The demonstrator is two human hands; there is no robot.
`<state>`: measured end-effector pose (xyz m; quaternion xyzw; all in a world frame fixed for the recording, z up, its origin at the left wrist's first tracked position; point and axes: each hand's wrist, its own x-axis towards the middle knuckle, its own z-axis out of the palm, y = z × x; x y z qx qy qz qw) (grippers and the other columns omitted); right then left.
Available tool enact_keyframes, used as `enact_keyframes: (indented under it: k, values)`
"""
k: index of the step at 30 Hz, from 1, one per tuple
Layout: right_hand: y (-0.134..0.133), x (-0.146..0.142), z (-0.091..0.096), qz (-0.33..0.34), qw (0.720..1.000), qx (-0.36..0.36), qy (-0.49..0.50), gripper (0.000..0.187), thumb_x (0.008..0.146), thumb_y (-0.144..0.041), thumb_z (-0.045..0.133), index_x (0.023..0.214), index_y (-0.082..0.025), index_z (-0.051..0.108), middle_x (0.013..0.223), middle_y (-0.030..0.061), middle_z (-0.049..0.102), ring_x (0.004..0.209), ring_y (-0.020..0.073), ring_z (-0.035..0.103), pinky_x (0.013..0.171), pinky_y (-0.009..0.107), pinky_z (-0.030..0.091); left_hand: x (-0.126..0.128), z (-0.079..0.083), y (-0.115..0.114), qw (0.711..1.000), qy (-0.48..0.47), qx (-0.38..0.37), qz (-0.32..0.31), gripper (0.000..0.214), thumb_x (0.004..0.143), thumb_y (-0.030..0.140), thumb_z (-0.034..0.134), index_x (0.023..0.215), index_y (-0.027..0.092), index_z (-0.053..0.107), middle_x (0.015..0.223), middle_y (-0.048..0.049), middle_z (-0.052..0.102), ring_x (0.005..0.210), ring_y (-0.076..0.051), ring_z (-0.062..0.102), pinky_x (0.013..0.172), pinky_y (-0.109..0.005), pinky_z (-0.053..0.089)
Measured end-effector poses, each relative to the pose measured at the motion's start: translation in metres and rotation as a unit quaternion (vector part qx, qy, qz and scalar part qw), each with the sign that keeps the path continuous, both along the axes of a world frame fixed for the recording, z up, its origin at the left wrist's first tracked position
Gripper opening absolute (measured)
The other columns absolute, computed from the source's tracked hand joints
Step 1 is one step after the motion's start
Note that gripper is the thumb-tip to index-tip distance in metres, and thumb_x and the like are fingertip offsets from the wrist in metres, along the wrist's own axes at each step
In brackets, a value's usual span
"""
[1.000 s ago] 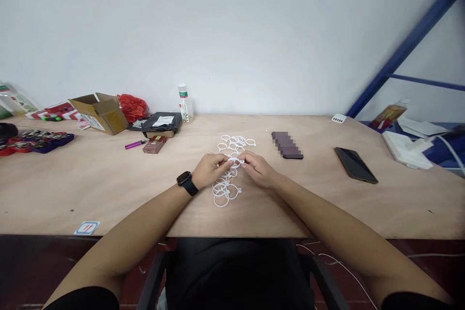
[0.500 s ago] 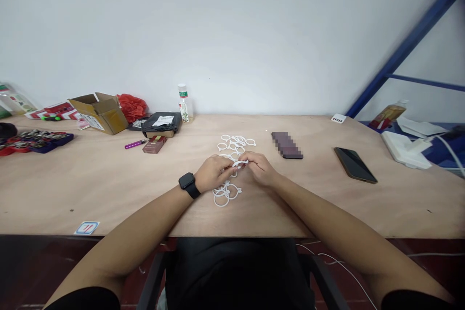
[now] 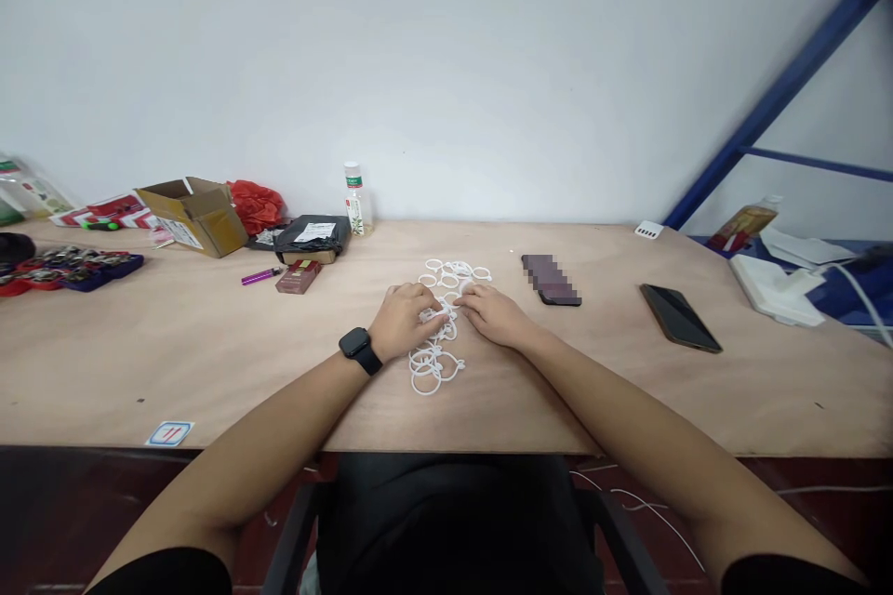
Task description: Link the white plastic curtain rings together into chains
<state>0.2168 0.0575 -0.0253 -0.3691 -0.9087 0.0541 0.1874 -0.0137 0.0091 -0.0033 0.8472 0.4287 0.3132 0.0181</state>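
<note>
Small white plastic rings with little tabs lie in a strip on the table in front of me, an upper cluster point(image 3: 457, 271) and a lower cluster point(image 3: 427, 372). My left hand point(image 3: 403, 321), a black watch on its wrist, rests at the left of the middle rings point(image 3: 447, 329). Its thumb and fingers are apart, with rings between and under them; no firm grip shows. My right hand point(image 3: 494, 314) lies palm down at the right side of the strip. Its fingers are loosely bent, their tips at the rings. Whether they touch one is unclear.
Beyond the rings on the right lie a blurred-out dark phone point(image 3: 551, 280) and another phone point(image 3: 680, 317). Towards the left are a maroon box point(image 3: 299, 276), purple lighter point(image 3: 260, 276), black package point(image 3: 313, 235), bottle point(image 3: 355, 200) and open carton point(image 3: 195, 216). A white charger point(image 3: 648, 230) sits at the back.
My hands were together, holding a white ring between them. Now they are slightly apart, and that ring is down among the others near my left hand.
</note>
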Motion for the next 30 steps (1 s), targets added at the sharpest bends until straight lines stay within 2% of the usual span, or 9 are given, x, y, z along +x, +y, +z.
enact_keyframes:
  k: [4,9,12,15,18,23,30]
  values:
    - [-0.003,0.001,0.002,-0.060,0.998,-0.030,-0.002,0.020,0.094,-0.022,0.048,0.104,-0.022,0.065,0.106,0.0081,0.058,0.096,0.0198,0.058,0.082,0.032,0.047,0.001,0.002,-0.002,0.999,0.007,-0.027,-0.019,0.025,0.085,0.047,0.063,0.089,0.023,0.069,0.096,-0.0029,0.069,0.096,-0.021,0.061,0.091,-0.039,0.036]
    - [-0.007,0.000,0.004,-0.088,0.995,-0.040,0.022,0.018,0.096,-0.022,0.044,0.101,-0.020,0.061,0.105,0.0079,0.056,0.092,0.0193,0.057,0.082,0.031,0.045,0.000,0.002,-0.002,1.000,-0.001,-0.028,-0.013,0.023,0.089,0.042,0.058,0.097,0.023,0.068,0.099,-0.0041,0.069,0.098,-0.021,0.061,0.092,-0.040,0.037]
    - [-0.008,-0.001,0.006,-0.061,0.994,-0.035,0.087,0.018,0.097,-0.023,0.040,0.101,-0.020,0.057,0.103,0.0084,0.057,0.097,0.0203,0.055,0.086,0.033,0.045,-0.001,0.000,0.000,1.000,-0.019,-0.024,0.007,0.026,0.092,0.039,0.054,0.109,0.023,0.065,0.103,-0.0053,0.069,0.100,-0.022,0.061,0.092,-0.040,0.039]
    - [-0.011,-0.004,0.009,0.011,0.989,-0.028,0.147,0.017,0.098,-0.024,0.038,0.097,-0.020,0.054,0.100,0.0077,0.057,0.097,0.0205,0.053,0.087,0.034,0.044,-0.001,-0.004,0.002,0.999,-0.040,-0.015,0.018,0.033,0.093,0.035,0.053,0.123,0.022,0.058,0.112,-0.0070,0.067,0.106,-0.023,0.059,0.094,-0.041,0.041]
    - [-0.017,-0.007,0.012,0.072,0.982,-0.034,0.171,0.017,0.099,-0.026,0.037,0.094,-0.021,0.052,0.095,0.0062,0.056,0.092,0.0198,0.052,0.083,0.034,0.044,-0.002,-0.007,0.005,0.998,-0.061,-0.001,0.002,0.039,0.093,0.033,0.053,0.131,0.022,0.053,0.122,-0.0082,0.064,0.110,-0.023,0.059,0.094,-0.041,0.043]
    - [-0.023,-0.010,0.015,0.106,0.976,-0.049,0.185,0.018,0.099,-0.029,0.037,0.092,-0.021,0.051,0.093,0.0059,0.055,0.089,0.0194,0.051,0.081,0.034,0.043,-0.003,-0.007,0.008,0.995,-0.080,0.022,-0.048,0.025,0.094,0.031,0.054,0.115,0.024,0.064,0.110,-0.0056,0.071,0.099,-0.020,0.064,0.092,-0.039,0.045]
    - [-0.025,-0.013,0.015,0.076,0.972,-0.084,0.206,0.017,0.098,-0.028,0.038,0.091,-0.021,0.051,0.090,0.0047,0.056,0.086,0.0183,0.052,0.080,0.032,0.042,0.000,0.001,0.001,0.987,-0.126,0.062,-0.082,0.021,0.090,0.029,0.059,0.108,0.021,0.067,0.092,-0.0049,0.072,0.082,-0.016,0.063,0.080,-0.032,0.048]
